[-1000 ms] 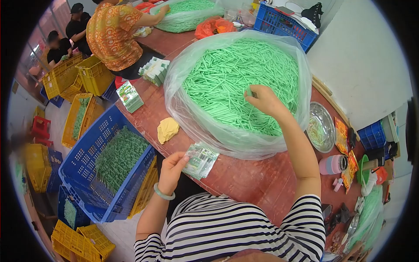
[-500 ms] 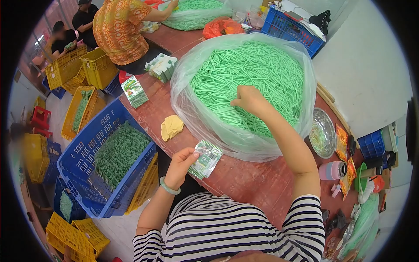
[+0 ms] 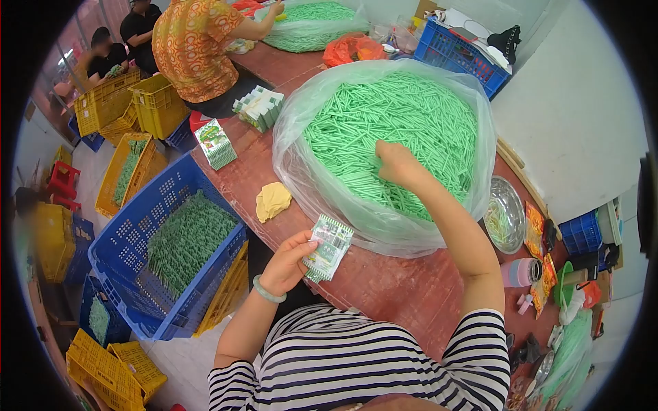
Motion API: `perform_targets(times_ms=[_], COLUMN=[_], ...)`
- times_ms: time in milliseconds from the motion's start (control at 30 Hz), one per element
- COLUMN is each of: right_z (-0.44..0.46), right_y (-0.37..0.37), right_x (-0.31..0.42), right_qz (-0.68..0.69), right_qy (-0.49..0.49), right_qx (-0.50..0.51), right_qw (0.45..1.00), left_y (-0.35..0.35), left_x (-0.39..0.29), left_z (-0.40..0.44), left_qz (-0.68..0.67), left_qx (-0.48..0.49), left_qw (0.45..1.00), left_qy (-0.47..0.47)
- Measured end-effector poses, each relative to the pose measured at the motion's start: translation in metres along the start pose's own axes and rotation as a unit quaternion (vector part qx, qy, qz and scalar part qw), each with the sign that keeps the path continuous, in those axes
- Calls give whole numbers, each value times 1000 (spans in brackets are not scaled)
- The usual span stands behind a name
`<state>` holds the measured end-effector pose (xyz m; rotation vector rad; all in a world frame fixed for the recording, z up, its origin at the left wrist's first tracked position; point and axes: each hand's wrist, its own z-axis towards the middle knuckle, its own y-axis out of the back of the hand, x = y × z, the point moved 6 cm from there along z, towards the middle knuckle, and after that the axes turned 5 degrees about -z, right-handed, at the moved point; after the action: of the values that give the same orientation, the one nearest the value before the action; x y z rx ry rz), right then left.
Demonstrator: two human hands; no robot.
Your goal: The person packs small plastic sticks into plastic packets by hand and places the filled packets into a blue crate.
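Just below the right hand (image 3: 403,166), jumbled sticks (image 3: 349,127).
Its fingers' grip is unclear; left hand (image 3: 284,266) clamps packets (image 3: 333,246) near the table (image 3: 343,288) edge.

passage: near tabletop (image 3: 394,284) | obstacles: raised plastic bag (image 3: 384,240), metal bowl (image 3: 515,222)

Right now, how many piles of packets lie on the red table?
2. One pile is at the left edge of the table; the other pile is just beyond, near the plastic bag. More could be hidden behind it.
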<state>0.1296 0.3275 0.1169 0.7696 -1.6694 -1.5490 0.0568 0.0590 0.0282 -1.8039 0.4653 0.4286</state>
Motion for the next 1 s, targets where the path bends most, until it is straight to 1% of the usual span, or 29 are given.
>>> perform_targets(times_ms=[100,167,267,300,400,467,500,533,600,667,733,800,900,1000], right_z=[-3,-8,-19,-23,-36,-46,-50,-54,-59,-64,-63,-64,-68,-79], right_y=[6,10,18,17,10,14,17,19,24,27,13,8,18,46], right_x=[-17,-28,-42,-49,-65,-64,-65,-67,-70,-68,-66,-66,-77,-82], right_qz=[87,154,249,288,394,451,453,454,451,444,448,447,499,586], right_qy=[-13,-29,-61,-71,-98,-113,-109,-105,-107,-119,-85,-57,-91,-87], right_qx=[-9,-24,0,-8,-22,-21,-30,-38,-57,-80,-78,-84,-79,-144], right_qw=[996,987,967,955,914,885,884,884,884,885,887,889,858,793], left_y=[-24,-20,-26,-32,-53,-56,-58,-61,-69,-77,-93,-100,-96,-115], left_x=[-3,4,5,2,-13,-20,-23,-31,-47,-60,-72,-74,-66,-53], left_z=[3,12,22,25,33,42,47,51,57,64,67,75,95,102], left_qz=[-83,-58,-19,-6,75,198,258,308,399,329,252,278,350,415], left_qx=[44,61,69,69,52,23,8,-7,-37,-38,-37,-15,0,3], left_qw=[995,996,997,998,996,978,963,942,883,904,923,915,891,873], left_qy=[33,20,9,7,-24,-60,-78,-135,-246,-269,-290,-293,-290,-256])
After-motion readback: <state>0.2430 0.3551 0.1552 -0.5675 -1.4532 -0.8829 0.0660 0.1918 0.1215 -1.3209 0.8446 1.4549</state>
